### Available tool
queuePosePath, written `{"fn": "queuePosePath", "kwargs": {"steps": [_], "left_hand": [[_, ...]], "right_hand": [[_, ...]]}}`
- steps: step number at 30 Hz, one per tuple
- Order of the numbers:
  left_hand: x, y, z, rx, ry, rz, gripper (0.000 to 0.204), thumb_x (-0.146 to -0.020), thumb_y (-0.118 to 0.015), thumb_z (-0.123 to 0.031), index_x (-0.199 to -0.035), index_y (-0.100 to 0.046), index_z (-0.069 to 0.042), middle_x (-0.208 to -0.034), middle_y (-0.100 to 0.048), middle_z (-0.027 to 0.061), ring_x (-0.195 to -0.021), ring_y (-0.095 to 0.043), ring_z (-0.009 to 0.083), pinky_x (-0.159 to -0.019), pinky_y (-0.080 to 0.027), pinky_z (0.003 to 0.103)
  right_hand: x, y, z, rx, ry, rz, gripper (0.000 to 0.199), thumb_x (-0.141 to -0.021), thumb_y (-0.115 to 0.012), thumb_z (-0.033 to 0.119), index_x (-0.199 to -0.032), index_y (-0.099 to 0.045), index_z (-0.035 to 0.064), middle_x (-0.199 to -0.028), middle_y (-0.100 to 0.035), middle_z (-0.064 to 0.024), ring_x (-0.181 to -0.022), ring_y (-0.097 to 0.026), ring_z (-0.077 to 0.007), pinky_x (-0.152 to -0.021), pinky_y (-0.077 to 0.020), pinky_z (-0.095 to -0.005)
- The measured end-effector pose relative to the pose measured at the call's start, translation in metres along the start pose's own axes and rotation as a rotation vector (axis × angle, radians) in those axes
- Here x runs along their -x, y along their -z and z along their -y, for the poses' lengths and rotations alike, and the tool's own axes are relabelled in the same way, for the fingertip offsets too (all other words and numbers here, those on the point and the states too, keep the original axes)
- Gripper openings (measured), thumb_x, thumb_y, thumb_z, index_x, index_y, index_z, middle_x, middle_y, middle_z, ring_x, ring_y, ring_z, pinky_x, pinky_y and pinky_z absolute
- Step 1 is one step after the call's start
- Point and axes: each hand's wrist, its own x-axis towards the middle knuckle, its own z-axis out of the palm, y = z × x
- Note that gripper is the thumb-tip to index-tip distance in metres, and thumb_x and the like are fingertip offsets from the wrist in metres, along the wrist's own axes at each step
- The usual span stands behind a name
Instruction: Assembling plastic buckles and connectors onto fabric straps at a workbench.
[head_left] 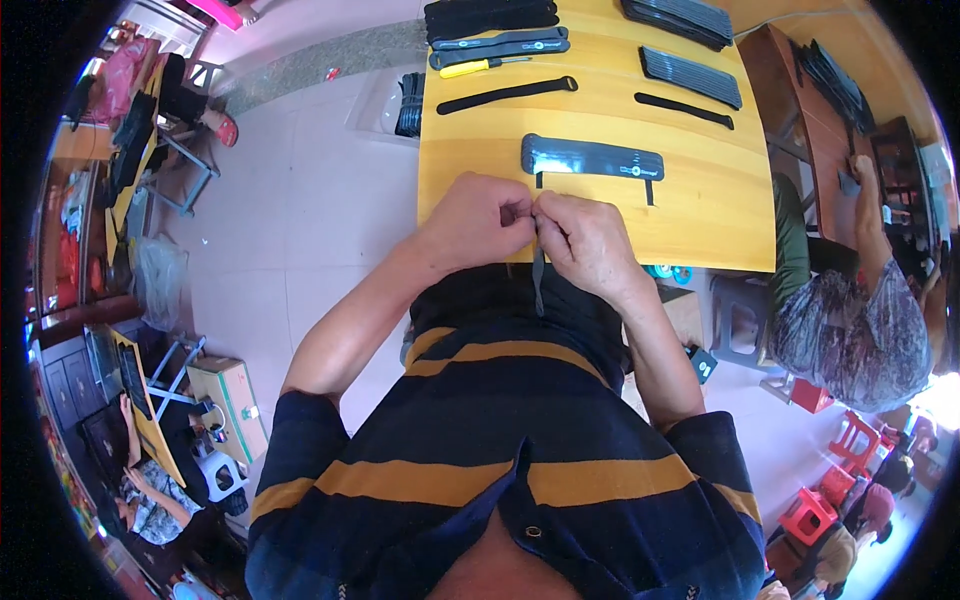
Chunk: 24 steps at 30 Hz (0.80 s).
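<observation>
Close to the near edge of the wooden table, my left hand (485, 222) and my right hand (583, 243) meet with their fingers pinched together. Both are closed on a narrow black strap (540, 285), whose tail hangs below my fingers in front of my lap. The upper part of the strap is hidden by the fingertips. Just beyond my hands lies a flat, shiny dark pack of straps (592, 157) with white print. Farther back are a loose black strap with an end loop (508, 95) and a shorter black strap (684, 110).
At the table's (470, 150) far left, a yellow-handled screwdriver (465, 69) lies by strap packs (500, 47). More packs (690, 78) rest far right. A clear bin (385, 110) stands left of the table. A co-worker's arm (868, 200) and a stool (738, 310) are at right.
</observation>
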Motion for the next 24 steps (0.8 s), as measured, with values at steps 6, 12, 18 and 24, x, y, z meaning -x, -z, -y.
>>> {"fn": "queuePosePath", "kwargs": {"steps": [6, 12, 18, 24], "left_hand": [[0.004, -0.009, -0.003, -0.012, -0.005, -0.07, 0.009, -0.08, -0.069, -0.007, -0.081, -0.067, 0.002, -0.064, -0.065, 0.0107, -0.056, -0.059, 0.0141, -0.056, -0.049, 0.032], [0.006, -0.007, -0.011, -0.109, -0.02, -0.123, 0.009, -0.076, -0.067, -0.01, -0.077, -0.068, -0.001, -0.066, -0.067, 0.0147, -0.059, -0.066, 0.0284, -0.059, -0.053, 0.037], [0.007, -0.009, -0.012, -0.137, -0.015, -0.186, 0.01, -0.074, -0.066, -0.012, -0.075, -0.068, -0.003, -0.067, -0.067, 0.0162, -0.062, -0.068, 0.0356, -0.061, -0.055, 0.041], [0.006, -0.01, -0.006, -0.021, 0.054, -0.223, 0.007, -0.074, -0.067, -0.01, -0.075, -0.067, -0.003, -0.065, -0.065, 0.0153, -0.059, -0.066, 0.0331, -0.058, -0.052, 0.039]], "right_hand": [[0.003, -0.003, -0.002, -0.006, 0.015, -0.027, 0.005, -0.09, -0.06, 0.008, -0.089, -0.058, 0.0042, -0.076, -0.064, -0.0186, -0.074, -0.065, -0.0428, -0.064, -0.0512, -0.052], [0.001, -0.006, 0.0, 0.001, 0.035, -0.052, 0.004, -0.089, -0.061, 0.007, -0.088, -0.058, 0.0045, -0.074, -0.062, -0.0177, -0.073, -0.066, -0.0412, -0.063, -0.0512, -0.0503], [0.001, -0.012, -0.001, -0.045, 0.034, -0.109, 0.004, -0.088, -0.062, 0.001, -0.087, -0.059, 0.0036, -0.073, -0.061, -0.016, -0.07, -0.066, -0.0375, -0.061, -0.0514, -0.0439], [-0.001, -0.021, -0.005, -0.024, 0.065, -0.183, 0.009, -0.084, -0.065, 0.0, -0.085, -0.057, 0.004, -0.073, -0.061, -0.0151, -0.069, -0.066, -0.036, -0.059, -0.0516, -0.0446]]}}
